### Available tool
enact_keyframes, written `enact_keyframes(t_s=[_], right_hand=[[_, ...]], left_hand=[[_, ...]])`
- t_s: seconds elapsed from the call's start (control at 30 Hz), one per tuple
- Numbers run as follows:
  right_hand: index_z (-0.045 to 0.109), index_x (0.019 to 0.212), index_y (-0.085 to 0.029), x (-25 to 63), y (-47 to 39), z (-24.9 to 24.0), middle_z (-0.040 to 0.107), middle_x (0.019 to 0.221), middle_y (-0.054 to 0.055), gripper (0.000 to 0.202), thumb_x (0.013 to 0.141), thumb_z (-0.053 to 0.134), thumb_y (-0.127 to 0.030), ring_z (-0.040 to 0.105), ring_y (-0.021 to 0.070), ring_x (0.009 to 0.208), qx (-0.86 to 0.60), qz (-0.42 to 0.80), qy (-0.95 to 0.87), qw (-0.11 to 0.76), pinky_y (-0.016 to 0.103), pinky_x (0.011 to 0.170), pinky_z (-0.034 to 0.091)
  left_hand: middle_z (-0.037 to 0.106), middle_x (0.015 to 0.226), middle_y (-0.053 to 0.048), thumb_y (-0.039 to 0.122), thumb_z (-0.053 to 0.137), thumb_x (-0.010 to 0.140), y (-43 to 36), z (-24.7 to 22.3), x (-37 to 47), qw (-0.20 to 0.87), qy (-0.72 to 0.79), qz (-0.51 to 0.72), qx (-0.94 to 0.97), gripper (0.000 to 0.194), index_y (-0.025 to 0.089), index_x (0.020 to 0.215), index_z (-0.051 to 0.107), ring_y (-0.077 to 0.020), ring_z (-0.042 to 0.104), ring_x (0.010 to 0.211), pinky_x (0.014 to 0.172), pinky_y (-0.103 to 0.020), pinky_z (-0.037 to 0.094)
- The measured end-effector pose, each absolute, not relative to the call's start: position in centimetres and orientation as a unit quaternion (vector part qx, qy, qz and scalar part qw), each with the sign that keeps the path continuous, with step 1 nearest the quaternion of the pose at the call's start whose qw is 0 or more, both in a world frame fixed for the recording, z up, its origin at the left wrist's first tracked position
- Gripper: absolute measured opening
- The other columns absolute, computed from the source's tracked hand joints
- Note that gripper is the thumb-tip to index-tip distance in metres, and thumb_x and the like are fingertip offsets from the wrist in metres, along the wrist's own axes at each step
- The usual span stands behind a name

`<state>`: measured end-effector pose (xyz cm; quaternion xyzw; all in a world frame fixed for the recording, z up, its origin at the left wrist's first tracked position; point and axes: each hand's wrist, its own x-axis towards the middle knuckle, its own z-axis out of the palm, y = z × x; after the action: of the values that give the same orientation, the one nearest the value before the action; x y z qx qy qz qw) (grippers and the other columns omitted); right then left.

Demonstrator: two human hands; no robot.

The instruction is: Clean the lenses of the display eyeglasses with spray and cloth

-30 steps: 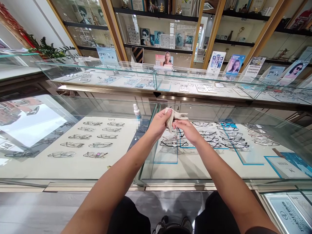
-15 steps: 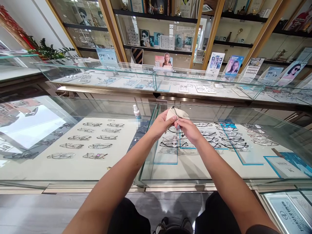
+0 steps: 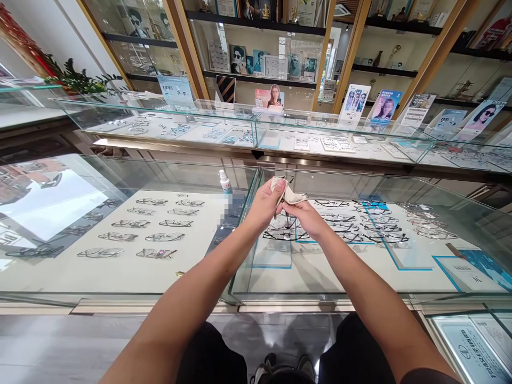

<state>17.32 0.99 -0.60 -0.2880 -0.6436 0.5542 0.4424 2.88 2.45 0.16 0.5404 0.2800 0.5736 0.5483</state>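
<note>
Above the glass counter, my two hands meet around a cream cleaning cloth [image 3: 295, 198]. My left hand [image 3: 264, 204] is closed on the cloth, its thumb pressing a fold from above. My right hand [image 3: 307, 217] is closed at the cloth's lower edge, on a pair of eyeglasses [image 3: 287, 218]. A thin dark part of the eyeglasses hangs below the fingers; cloth and hands hide most of the frame and lenses. A white spray bottle [image 3: 224, 182] stands beyond my left hand.
Under the glass of the near display case [image 3: 320, 294] lie several rows of eyeglasses [image 3: 176, 224]. A second glass case [image 3: 200, 110] runs across behind it, with upright advertising cards [image 3: 270, 99]. Tall shelves [image 3: 256, 50] line the back. Grey floor [image 3: 100, 346] lies below me.
My left thumb has moved up onto the cloth, and the cloth is folded differently. The dark part of the eyeglasses below my hands has shifted slightly left. Both hands stay together.
</note>
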Motion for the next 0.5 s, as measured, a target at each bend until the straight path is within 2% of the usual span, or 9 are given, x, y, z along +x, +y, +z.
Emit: enact_keyframes(t_s=[0.1,0.23,0.37,0.5], right_hand=[[0.077,0.074,-0.022,17.3,0.9,-0.6,0.07,0.086,0.005,0.047,0.085,0.075,-0.068,0.056,0.0224,0.092,-0.301,0.544,-0.645,0.445,0.038,0.098,0.042],[0.083,0.082,-0.023,18.0,1.3,-1.0,0.074,0.094,0.005,0.04,0.09,0.073,-0.06,0.059,0.0233,0.1,-0.314,0.538,-0.633,0.46,0.038,0.1,0.041],[0.085,0.088,-0.022,18.7,1.8,-1.2,0.077,0.096,0.006,0.032,0.087,0.077,-0.054,0.062,0.0221,0.094,-0.309,0.579,-0.584,0.478,0.037,0.094,0.044],[0.084,0.083,-0.022,18.7,2.0,-1.1,0.075,0.089,0.006,0.033,0.083,0.081,-0.054,0.062,0.0215,0.091,-0.305,0.603,-0.55,0.49,0.037,0.09,0.046]], left_hand=[[0.043,0.043,0.007,0.076,0.071,0.09,2.7,0.0,2.7,0.56,0.288,0.572,0.526,0.058,0.02,0.078,0.056,-0.0069,0.033,0.038,0.044,-0.023,0.023],[0.05,0.048,0.004,0.075,0.074,0.088,3.5,0.0,1.9,0.609,0.254,0.543,0.52,0.059,0.019,0.077,0.059,-0.0093,0.046,0.045,0.049,-0.022,0.037],[0.065,0.067,-0.001,0.055,0.092,0.078,3.9,0.3,0.8,0.663,0.227,0.486,0.522,0.051,0.014,0.098,0.069,-0.0123,0.059,0.059,0.059,-0.023,0.048],[0.066,0.074,-0.001,0.041,0.096,0.076,3.9,0.6,0.6,0.67,0.205,0.46,0.545,0.054,0.015,0.115,0.07,-0.0112,0.061,0.065,0.062,-0.021,0.047]])
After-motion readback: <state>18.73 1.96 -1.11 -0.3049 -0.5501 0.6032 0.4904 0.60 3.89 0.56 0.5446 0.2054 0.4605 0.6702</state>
